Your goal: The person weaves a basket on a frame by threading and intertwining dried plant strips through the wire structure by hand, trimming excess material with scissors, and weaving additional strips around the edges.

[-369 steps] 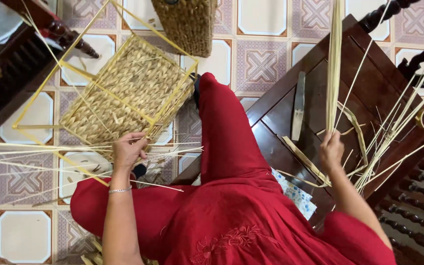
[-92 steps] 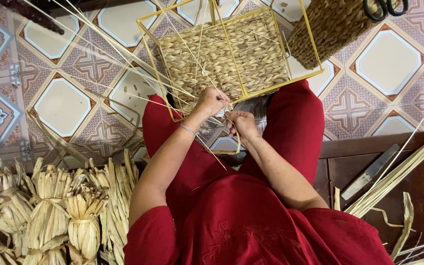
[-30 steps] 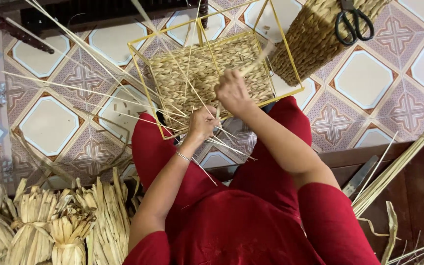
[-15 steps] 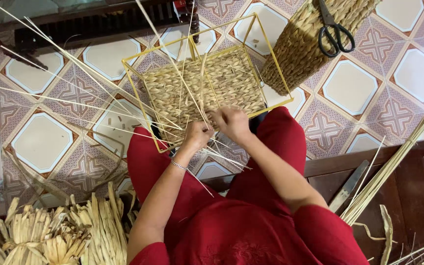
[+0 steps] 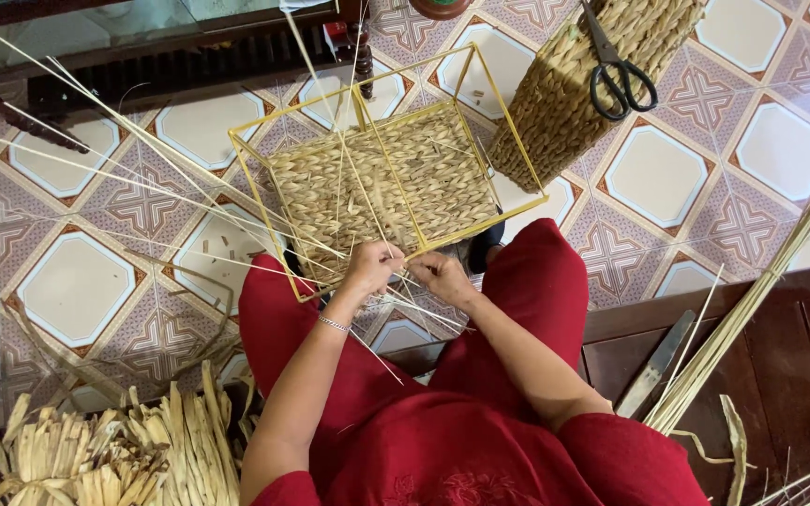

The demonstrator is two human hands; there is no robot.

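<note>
A yellow wire frame (image 5: 508,122) with a woven straw bottom (image 5: 382,183) rests on the tiled floor in front of my knees. My left hand (image 5: 367,270) and my right hand (image 5: 442,277) sit close together at the frame's near edge, each pinching thin pale straw strands (image 5: 152,150). Long strands fan out from my hands toward the upper left, and a few stand up through the frame. I wear red trousers and a thin bracelet on my left wrist.
A finished woven basket (image 5: 583,84) with black scissors (image 5: 616,70) on it lies at the upper right. Bundles of dried straw (image 5: 105,454) lie at the lower left. A dark wooden bench (image 5: 799,347) at the right holds a knife (image 5: 658,364) and long reeds (image 5: 752,300).
My right hand came back from the far side of the frame to join the left at the near edge. The view has shifted slightly.
</note>
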